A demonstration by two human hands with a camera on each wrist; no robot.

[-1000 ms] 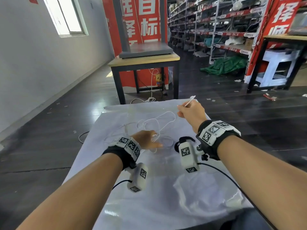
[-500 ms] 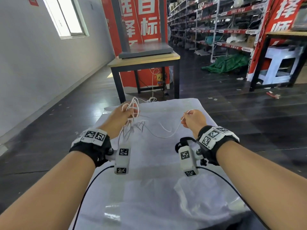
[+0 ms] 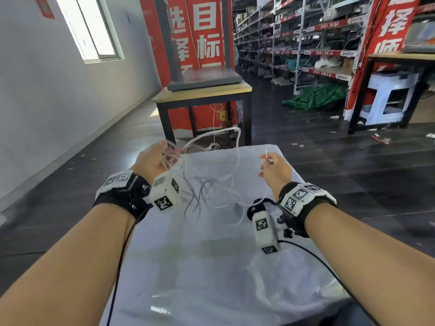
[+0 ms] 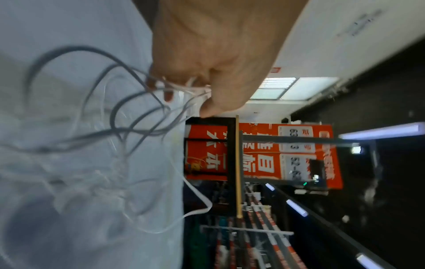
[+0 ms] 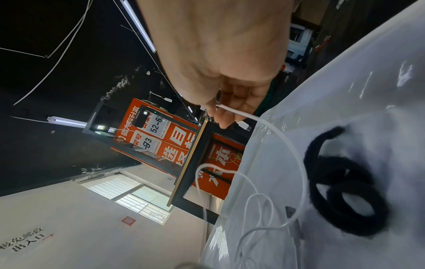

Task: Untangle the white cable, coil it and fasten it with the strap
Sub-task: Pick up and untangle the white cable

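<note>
The white cable [image 3: 238,137] hangs in loose tangled loops above the table [image 3: 211,267], which a white plastic sheet covers. My left hand [image 3: 153,163] is raised at the far left and grips a bunch of the cable's loops [image 4: 195,91] in curled fingers. My right hand [image 3: 275,170] is raised at the far right and pinches the cable [image 5: 239,112] just behind its connector [image 5: 244,125]. The black fuzzy strap [image 5: 345,182] lies curled on the sheet under my right wrist, and the head view shows only part of the strap [image 3: 259,200].
Beyond the table's far edge stands a wooden-topped table [image 3: 202,92] with a grey platform on it. Red banners and storage shelves [image 3: 306,43] fill the back and right. A green tarp [image 3: 315,95] lies on the dark floor. Black cords trail from both wrist cameras.
My left hand has lifted a bunch of cable off the sheet and holds it up at the far left. My right hand has stayed raised, holding the cable's end. One loop now arcs higher.
</note>
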